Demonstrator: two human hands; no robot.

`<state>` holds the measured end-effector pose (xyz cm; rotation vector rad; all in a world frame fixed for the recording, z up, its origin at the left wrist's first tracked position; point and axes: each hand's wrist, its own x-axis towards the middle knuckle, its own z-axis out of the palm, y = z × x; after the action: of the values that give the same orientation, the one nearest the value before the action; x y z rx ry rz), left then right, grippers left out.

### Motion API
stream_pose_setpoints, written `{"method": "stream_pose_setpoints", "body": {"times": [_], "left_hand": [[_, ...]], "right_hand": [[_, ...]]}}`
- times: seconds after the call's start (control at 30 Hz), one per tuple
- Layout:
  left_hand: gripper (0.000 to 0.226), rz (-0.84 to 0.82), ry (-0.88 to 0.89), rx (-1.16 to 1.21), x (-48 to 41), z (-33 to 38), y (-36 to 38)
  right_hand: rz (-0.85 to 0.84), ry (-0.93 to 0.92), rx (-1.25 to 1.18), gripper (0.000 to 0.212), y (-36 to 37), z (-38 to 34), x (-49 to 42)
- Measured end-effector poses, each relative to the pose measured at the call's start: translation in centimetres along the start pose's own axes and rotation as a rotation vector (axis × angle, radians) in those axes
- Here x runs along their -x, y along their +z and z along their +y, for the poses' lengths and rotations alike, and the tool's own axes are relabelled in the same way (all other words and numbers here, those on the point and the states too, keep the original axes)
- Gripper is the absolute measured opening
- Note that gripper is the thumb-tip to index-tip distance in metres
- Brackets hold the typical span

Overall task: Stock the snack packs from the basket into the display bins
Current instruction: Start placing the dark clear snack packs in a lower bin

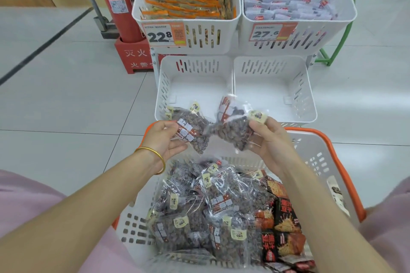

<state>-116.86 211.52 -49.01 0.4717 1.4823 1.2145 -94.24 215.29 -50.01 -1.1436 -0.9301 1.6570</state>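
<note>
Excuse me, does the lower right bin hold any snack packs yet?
No, the lower right bin shows only its bare white floor.

Left hand [165,139] and right hand [269,139] each grip snack packs [233,133] — over basket [319,157].

Forearms bare as far as the frame shows, L hand [165,137] and R hand [269,139] bare too. L wrist wears one thin gold bangle [163,160]: plain, smooth, round, shiny finish, a bit wider than the wrist. Clothing is pale pink fabric [33,206], soft and matte, one plain colour, seen at the bottom-L corner and again at the lower R edge; which garment it is can't be told.
</note>
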Motion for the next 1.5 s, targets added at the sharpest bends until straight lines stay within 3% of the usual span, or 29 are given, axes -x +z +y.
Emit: {"method": "stream_pose_setpoints", "body": {"times": [0.17, 0.43, 0.6, 0.73, 0.77, 0.83, 0.9, 1.0, 1.1, 1.2, 1.3, 1.4, 1.5], "left_hand": [[0.011, -0.052, -0.012, 0.004, 0.4, 0.3, -0.4], [0.010, -0.192, -0.052, -0.097, 1.8, 0.1, 0.3], [0.042, -0.274, -0.073, -0.060, 2.9, 0.0, 1.1], [0.060, -0.202, 0.012, -0.174, 2.0, -0.3, 0.8], [0.061, -0.183, 0.023, -0.175, 1.4, -0.2, 0.7], [0.058, -0.176, 0.024, -0.107, -0.1, 0.4, 0.3], [0.047, -0.202, 0.052, -0.035, -2.0, 1.4, -0.1], [0.036, -0.190, 0.173, -0.072, -5.0, 2.9, -0.2], [0.051, -0.085, 0.352, -0.247, -8.4, 4.1, -0.6], [0.064, 0.187, 0.538, -0.682, -11.5, 3.0, -3.2], [0.069, 0.265, 0.471, -1.158, -13.5, 0.0, -5.8], [0.065, 0.231, 0.321, -1.167, -14.7, -1.2, -6.6], [0.063, 0.225, 0.367, -1.179, -14.7, -1.1, -6.4]], "right_hand": [[-0.011, -0.008, 0.215, 0.013, 1.6, 0.3, 0.0], [-0.015, -0.100, 0.293, 0.010, 2.0, 0.9, -0.5], [-0.040, -0.073, 0.301, 0.013, 3.5, 1.2, -0.7], [-0.026, -0.096, 0.313, 0.008, 4.8, 1.0, -2.1], [-0.033, -0.108, 0.336, 0.011, 5.0, 0.7, -2.7], [-0.080, -0.054, 0.363, 0.044, 5.0, -0.1, -4.5], [-0.200, 0.147, 0.355, 0.075, 4.9, -1.4, -6.6], [-0.412, 0.290, 0.347, 0.065, 6.0, -2.8, -9.5], [-0.375, 0.098, 0.406, 0.034, 8.3, -3.5, -13.1], [-0.190, -0.184, 0.514, 0.036, 10.3, -2.7, -17.3], [-0.029, -0.509, 0.990, 0.037, 11.6, -0.2, -21.4], [-0.013, -0.691, 1.433, 0.035, 13.0, 2.6, -24.5], [-0.209, -0.576, 1.528, 0.037, 14.4, 5.8, -26.7]]}}
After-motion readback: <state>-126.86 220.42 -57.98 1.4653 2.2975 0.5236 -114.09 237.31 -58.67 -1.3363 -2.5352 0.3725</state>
